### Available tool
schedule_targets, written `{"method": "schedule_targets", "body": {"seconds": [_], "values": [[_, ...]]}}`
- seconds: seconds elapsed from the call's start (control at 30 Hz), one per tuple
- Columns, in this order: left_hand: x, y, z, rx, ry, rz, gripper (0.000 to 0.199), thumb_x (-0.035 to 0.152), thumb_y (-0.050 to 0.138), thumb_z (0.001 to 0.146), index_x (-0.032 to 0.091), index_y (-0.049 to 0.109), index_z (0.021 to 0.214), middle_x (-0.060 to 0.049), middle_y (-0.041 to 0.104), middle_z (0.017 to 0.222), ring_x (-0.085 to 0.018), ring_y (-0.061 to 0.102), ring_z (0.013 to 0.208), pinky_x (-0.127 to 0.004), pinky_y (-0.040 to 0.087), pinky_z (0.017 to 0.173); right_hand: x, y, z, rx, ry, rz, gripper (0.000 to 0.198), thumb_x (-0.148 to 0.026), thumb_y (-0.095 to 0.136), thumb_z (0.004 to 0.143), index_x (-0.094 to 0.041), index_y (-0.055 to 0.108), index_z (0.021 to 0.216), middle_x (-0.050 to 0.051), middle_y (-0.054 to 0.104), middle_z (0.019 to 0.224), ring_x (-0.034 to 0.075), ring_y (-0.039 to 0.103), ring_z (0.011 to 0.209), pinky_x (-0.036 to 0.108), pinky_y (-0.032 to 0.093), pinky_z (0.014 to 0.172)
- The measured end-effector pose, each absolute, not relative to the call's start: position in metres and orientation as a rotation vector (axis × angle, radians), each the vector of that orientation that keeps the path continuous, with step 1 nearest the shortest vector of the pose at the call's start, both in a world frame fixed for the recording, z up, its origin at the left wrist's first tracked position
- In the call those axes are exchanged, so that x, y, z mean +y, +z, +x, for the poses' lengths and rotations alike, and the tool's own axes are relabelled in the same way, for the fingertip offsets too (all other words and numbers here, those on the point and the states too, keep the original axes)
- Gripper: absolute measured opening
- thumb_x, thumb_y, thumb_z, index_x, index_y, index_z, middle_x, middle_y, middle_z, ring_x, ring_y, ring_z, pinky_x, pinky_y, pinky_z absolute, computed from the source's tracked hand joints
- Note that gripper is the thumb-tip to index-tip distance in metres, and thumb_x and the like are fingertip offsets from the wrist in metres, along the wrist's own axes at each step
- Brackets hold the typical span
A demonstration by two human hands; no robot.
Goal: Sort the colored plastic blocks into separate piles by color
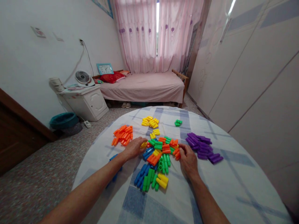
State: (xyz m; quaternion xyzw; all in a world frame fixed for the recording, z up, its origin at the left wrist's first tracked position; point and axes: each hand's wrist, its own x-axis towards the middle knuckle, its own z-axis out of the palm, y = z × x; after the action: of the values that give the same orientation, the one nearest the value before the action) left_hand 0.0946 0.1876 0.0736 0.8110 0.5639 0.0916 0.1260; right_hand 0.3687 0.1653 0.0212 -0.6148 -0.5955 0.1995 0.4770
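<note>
Bullet-shaped plastic building blocks, many joined side by side, lie in colour groups. My left hand point(135, 147) is closed, its fingertips round a yellow block point(144, 145) at the left edge of the mixed pile. On the pile's right edge, my right hand point(188, 159) has thumb and fingers closed at an orange block point(177, 153). Between the hands the pile mixes green blocks point(156, 143), orange blocks point(154, 158) and blue blocks point(148, 153). Nearer to me are more blue blocks point(142, 175), green blocks point(148, 180) and a yellow block point(162, 181).
Sorted groups surround the pile on the round checked tablecloth point(233, 186): orange blocks point(123, 134), yellow blocks point(150, 122), small green blocks point(178, 123) and purple blocks point(202, 145). Blue blocks point(115, 177) sit partly behind my left forearm. Beyond stand a bed point(144, 87) and a cabinet point(93, 102).
</note>
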Motion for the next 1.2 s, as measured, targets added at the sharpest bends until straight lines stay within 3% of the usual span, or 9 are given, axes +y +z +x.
{"method": "schedule_targets", "body": {"seconds": [0.33,0.67,0.83,1.03,1.2], "values": [[0.269,0.093,0.099,2.046,0.442,2.263,0.042,0.029,0.055,0.082,0.024,0.054,0.125,-0.006,0.062,0.117,-0.02,0.061,0.101,-0.03,0.047,0.085,0.166,0.016,0.37,-1.453,0.501,-1.493,0.029,-0.032,0.041,0.085,-0.02,0.064,0.099,0.006,0.067,0.098,0.02,0.061,0.09,0.032,0.045,0.079],[0.329,0.102,0.124,2.146,0.424,2.199,0.052,0.027,0.053,0.082,0.018,0.045,0.132,-0.015,0.056,0.123,-0.026,0.059,0.108,-0.034,0.047,0.085,0.167,0.01,0.373,-1.455,0.5,-1.507,0.027,-0.03,0.042,0.087,-0.021,0.064,0.101,0.005,0.067,0.1,0.02,0.061,0.091,0.03,0.045,0.08],[0.28,0.104,0.119,1.842,0.32,2.349,0.033,0.025,0.057,0.079,0.023,0.062,0.112,-0.007,0.062,0.113,-0.022,0.061,0.101,-0.032,0.048,0.086,0.166,0.014,0.371,-1.441,0.517,-1.518,0.027,-0.031,0.041,0.087,-0.021,0.063,0.101,0.005,0.067,0.1,0.02,0.06,0.092,0.031,0.044,0.082],[0.246,0.091,0.112,1.302,0.245,2.582,0.045,0.009,0.053,0.076,0.025,0.061,0.118,-0.009,0.05,0.134,-0.024,0.05,0.121,-0.035,0.042,0.099,0.165,0.017,0.369,-1.439,0.52,-1.53,0.028,-0.031,0.041,0.086,-0.021,0.063,0.1,0.005,0.067,0.099,0.02,0.061,0.091,0.03,0.044,0.079],[0.259,0.073,0.118,1.261,0.205,2.599,0.036,0.009,0.045,0.081,0.023,0.064,0.108,-0.008,0.059,0.114,-0.019,0.057,0.102,-0.031,0.046,0.089,0.165,0.017,0.37,-1.454,0.51,-1.517,0.029,-0.031,0.04,0.086,-0.021,0.063,0.1,0.004,0.067,0.098,0.019,0.061,0.09,0.03,0.044,0.079]]}}
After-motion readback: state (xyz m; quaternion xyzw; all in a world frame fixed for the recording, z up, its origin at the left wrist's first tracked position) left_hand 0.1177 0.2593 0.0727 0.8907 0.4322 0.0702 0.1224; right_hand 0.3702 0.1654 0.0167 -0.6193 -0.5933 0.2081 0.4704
